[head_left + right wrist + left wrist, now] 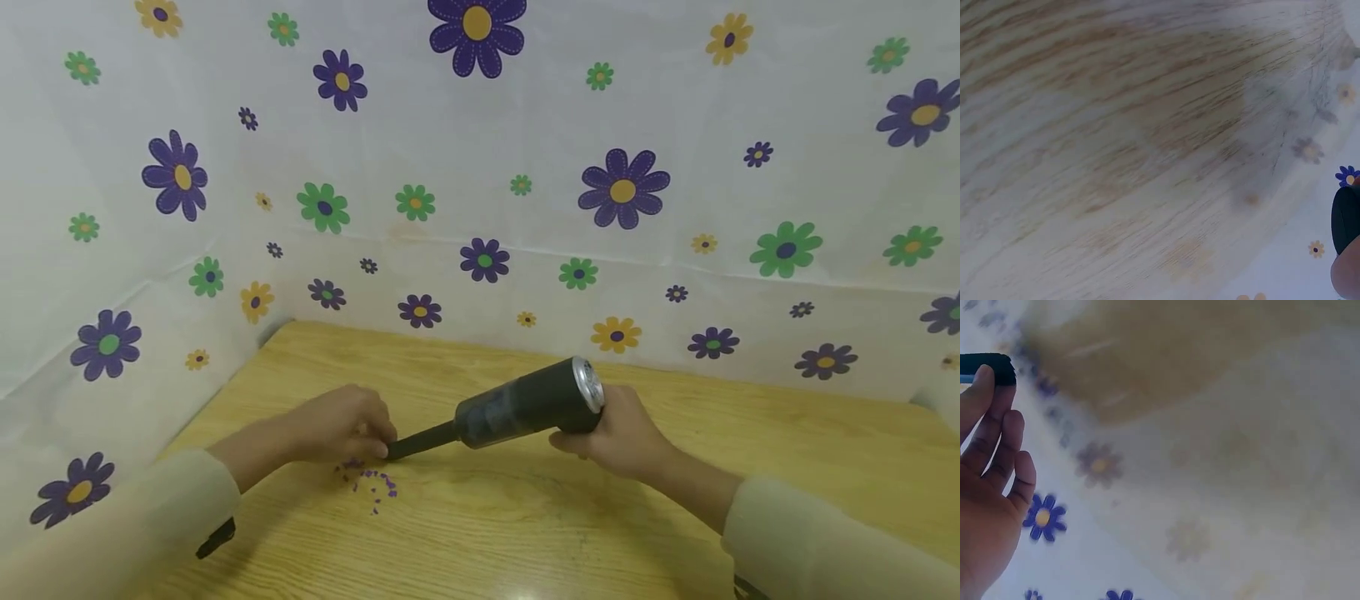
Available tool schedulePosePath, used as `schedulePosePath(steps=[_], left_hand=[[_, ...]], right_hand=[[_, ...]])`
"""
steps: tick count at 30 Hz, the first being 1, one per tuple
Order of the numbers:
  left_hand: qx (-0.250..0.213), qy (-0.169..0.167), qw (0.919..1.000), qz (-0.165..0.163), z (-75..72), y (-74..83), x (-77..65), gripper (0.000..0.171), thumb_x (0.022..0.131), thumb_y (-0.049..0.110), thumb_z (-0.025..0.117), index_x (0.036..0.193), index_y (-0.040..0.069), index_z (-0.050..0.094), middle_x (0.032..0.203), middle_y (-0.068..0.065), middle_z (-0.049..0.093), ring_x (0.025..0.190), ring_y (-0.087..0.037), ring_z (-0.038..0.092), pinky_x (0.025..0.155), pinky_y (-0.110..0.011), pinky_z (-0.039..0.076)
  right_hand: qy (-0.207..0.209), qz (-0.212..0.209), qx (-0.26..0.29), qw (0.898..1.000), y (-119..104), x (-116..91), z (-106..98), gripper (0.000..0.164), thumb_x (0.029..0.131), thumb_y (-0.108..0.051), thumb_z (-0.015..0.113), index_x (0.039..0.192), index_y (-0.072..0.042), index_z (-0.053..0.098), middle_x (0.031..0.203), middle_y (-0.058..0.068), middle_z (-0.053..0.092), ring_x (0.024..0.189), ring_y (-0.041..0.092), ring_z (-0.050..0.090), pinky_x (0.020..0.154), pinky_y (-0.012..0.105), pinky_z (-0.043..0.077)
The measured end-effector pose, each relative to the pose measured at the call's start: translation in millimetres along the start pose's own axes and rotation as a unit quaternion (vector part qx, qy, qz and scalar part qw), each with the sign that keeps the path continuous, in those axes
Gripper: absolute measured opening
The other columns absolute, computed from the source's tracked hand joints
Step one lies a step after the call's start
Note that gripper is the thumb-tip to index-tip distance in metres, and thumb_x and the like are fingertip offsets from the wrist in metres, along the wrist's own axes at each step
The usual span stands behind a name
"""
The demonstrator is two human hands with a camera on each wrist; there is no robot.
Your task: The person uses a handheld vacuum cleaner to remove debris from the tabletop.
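A black handheld vacuum cleaner (517, 407) slants across the middle of the head view, its silver-rimmed end up to the right. My right hand (628, 437) grips it by the handle below that end. At the lower left, my left hand (341, 425) pinches the tip of its narrow nozzle (423, 441) between thumb and fingers. The left wrist view shows the dark nozzle end (1005, 367) against the thumb. Only a dark piece of the vacuum (1345, 219) and a fingertip enter the right wrist view. Small purple bits (392, 485) lie scattered just below the nozzle tip.
The wood-grain table (480, 533) spreads under both arms. A white flower-print sheet (525, 125) stands along the table's back and left side. Something dark (216, 539) hangs below the left sleeve.
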State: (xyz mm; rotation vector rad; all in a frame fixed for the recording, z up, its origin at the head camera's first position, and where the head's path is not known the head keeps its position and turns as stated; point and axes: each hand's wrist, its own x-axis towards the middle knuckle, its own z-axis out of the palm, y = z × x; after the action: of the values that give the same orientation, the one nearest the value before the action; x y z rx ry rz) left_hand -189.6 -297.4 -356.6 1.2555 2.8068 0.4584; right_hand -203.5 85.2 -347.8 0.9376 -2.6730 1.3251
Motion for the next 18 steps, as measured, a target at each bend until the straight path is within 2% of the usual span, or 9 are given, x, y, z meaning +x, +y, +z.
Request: schedulePosePath(steps=[4,7,12,18], left_hand=[[-0.003,-0.004,1.0,0.001,-0.4,3.7,-4.2,0.006,0.088,0.017,0.074,0.092,0.019,0.078,0.084,0.017,0.067,0.082,-0.001,0.058,0.075,-0.026,0.051],[-0.008,0.007,0.9999,0.003,0.1,8.4,-5.2,0.007,0.086,0.016,0.076,0.092,0.019,0.079,0.084,0.016,0.068,0.083,-0.002,0.058,0.075,-0.027,0.052],[-0.019,-0.001,0.9997,0.012,5.1,17.1,-5.8,0.007,0.086,0.017,0.077,0.092,0.02,0.079,0.085,0.016,0.067,0.082,0.0,0.056,0.075,-0.024,0.051],[-0.023,-0.006,0.9995,0.022,5.3,28.0,-5.0,0.004,0.086,0.018,0.077,0.09,0.02,0.078,0.083,0.016,0.067,0.081,0.001,0.055,0.073,-0.022,0.05]], right_hand=[[-0.007,0.001,0.0,1.0,-2.4,-0.4,-2.9,0.032,0.073,-0.008,0.084,0.1,-0.002,0.069,0.069,0.0,0.068,0.053,0.009,0.061,0.053,0.028,0.051],[-0.005,-0.007,-0.005,1.0,-3.0,-3.7,-6.4,0.031,0.073,-0.008,0.084,0.099,-0.003,0.069,0.073,0.001,0.071,0.057,0.008,0.061,0.056,0.027,0.051],[0.0,-0.043,-0.018,0.999,-1.9,-9.0,-10.0,0.032,0.07,-0.007,0.085,0.099,-0.005,0.072,0.085,0.001,0.074,0.067,0.006,0.059,0.062,0.026,0.051],[0.003,-0.08,-0.011,0.997,0.6,-14.9,-13.4,0.031,0.069,-0.003,0.084,0.098,-0.006,0.072,0.085,0.001,0.075,0.069,0.004,0.063,0.063,0.026,0.055]])
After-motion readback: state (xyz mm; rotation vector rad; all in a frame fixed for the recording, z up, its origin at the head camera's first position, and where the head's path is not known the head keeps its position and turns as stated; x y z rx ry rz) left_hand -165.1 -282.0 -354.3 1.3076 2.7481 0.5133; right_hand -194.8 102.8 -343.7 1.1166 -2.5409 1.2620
